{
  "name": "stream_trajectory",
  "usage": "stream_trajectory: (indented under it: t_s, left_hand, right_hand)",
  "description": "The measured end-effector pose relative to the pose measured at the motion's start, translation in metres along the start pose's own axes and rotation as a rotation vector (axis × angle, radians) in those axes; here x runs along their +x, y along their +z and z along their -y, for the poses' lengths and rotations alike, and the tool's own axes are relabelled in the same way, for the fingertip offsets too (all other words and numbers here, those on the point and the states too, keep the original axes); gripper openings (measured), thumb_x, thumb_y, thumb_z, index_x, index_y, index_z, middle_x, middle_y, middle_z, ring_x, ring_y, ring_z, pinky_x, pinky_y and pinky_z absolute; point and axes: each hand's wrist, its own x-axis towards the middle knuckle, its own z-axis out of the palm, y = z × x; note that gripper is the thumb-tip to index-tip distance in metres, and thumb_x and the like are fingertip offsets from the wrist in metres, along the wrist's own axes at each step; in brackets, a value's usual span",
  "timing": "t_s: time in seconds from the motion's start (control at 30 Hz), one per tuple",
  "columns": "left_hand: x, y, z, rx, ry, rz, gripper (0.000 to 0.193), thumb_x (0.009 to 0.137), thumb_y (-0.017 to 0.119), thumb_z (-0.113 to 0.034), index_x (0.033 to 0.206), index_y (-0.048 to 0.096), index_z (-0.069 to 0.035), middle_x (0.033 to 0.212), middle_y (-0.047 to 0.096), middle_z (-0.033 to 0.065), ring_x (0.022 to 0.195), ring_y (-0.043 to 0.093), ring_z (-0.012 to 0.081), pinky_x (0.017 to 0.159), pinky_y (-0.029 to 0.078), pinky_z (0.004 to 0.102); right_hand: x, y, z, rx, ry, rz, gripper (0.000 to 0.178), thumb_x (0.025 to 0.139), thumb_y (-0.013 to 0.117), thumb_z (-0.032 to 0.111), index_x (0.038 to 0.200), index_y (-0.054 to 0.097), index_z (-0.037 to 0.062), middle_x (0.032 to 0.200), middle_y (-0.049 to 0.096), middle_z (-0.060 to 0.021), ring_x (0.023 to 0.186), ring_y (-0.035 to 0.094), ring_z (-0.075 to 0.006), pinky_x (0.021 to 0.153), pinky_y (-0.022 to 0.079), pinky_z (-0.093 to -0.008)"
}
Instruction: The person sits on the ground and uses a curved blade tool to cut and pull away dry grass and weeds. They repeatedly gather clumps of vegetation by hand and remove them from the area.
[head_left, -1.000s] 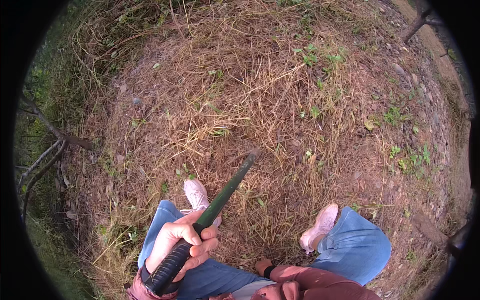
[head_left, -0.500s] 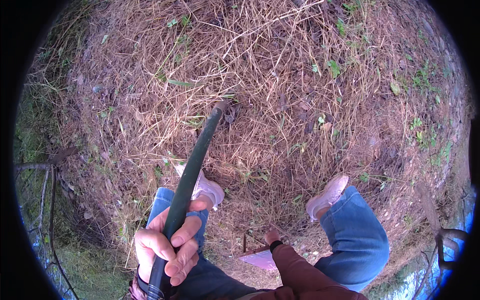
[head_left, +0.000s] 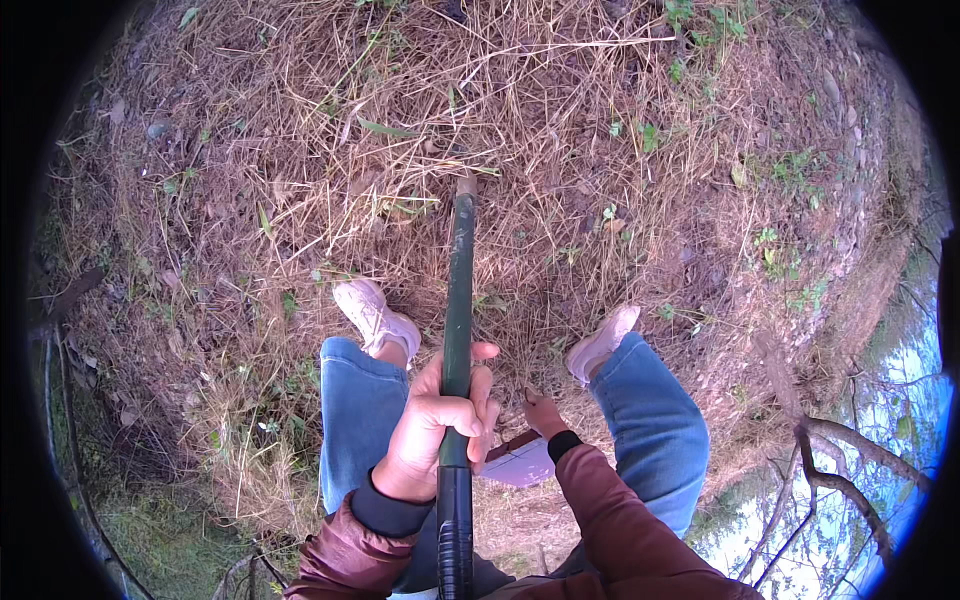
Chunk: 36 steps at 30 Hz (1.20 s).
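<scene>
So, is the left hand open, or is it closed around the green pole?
Closed: the left hand has its fingers curled round the green pole, whose ribbed black grip shows below.

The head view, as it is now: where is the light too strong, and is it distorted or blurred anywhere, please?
In the head view, the sky at lower right looks washed out, bluish near the rim; in this head view, the fisheye lens leaves black corners; also in the head view, the green pole and left hand look fairly sharp.
</scene>
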Motion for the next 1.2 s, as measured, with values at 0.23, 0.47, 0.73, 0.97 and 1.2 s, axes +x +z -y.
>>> stream_trajectory:
  t_s: [0.23,0.47,0.73,0.97,1.2]
  left_hand:
    - [-0.004,-0.011,-0.025,-0.131,-0.014,0.062,0.064,0.059,0.051,0.010,0.122,0.045,0.003,0.071,0.048,0.0068,0.040,0.048,0.0201,0.030,0.039,0.0335]
    - [-0.001,-0.023,-0.035,0.075,-0.094,0.009,0.062,0.060,0.056,0.008,0.118,0.038,0.002,0.067,0.052,0.0093,0.041,0.052,0.0225,0.037,0.044,0.0350]
    - [0.007,-0.005,-0.017,0.839,0.062,0.036,0.047,0.069,0.061,0.005,0.112,0.042,0.000,0.075,0.055,0.0091,0.059,0.059,0.0206,0.049,0.045,0.0330]
    - [0.041,0.034,-0.051,0.955,0.227,0.075,0.051,0.069,0.059,0.000,0.117,0.043,0.000,0.082,0.059,0.0226,0.085,0.063,0.0410,0.073,0.047,0.0450]
    - [0.039,0.058,-0.109,0.788,0.035,-0.068,0.048,0.071,0.058,0.003,0.115,0.040,-0.002,0.067,0.049,0.0052,0.044,0.051,0.0160,0.038,0.039,0.0299]
  right_hand:
    - [0.025,-0.160,0.076,0.260,-0.002,0.023,0.031,0.090,0.066,0.010,0.120,0.068,0.0090,0.074,0.064,-0.0041,0.060,0.057,-0.0146,0.054,0.045,-0.0300]
    - [0.028,-0.297,0.176,0.538,0.316,0.065,0.034,0.092,0.065,0.012,0.126,0.063,0.0064,0.073,0.058,0.0007,0.057,0.051,-0.0120,0.050,0.043,-0.0297]
    - [0.149,-0.355,0.194,0.317,0.292,0.090,0.025,0.092,0.066,0.022,0.112,0.069,0.0081,0.090,0.069,-0.0097,0.076,0.064,-0.0226,0.070,0.052,-0.0365]
    - [0.051,-0.320,0.263,-0.566,-0.763,-0.586,0.019,0.090,0.061,0.024,0.089,0.070,0.0071,0.083,0.066,-0.0156,0.094,0.061,-0.0320,0.084,0.047,-0.0476]
    - [0.028,-0.320,0.305,-0.729,-0.674,-0.420,0.027,0.090,0.057,0.031,0.078,0.067,0.0091,0.078,0.068,-0.0125,0.077,0.066,-0.0330,0.071,0.051,-0.0449]
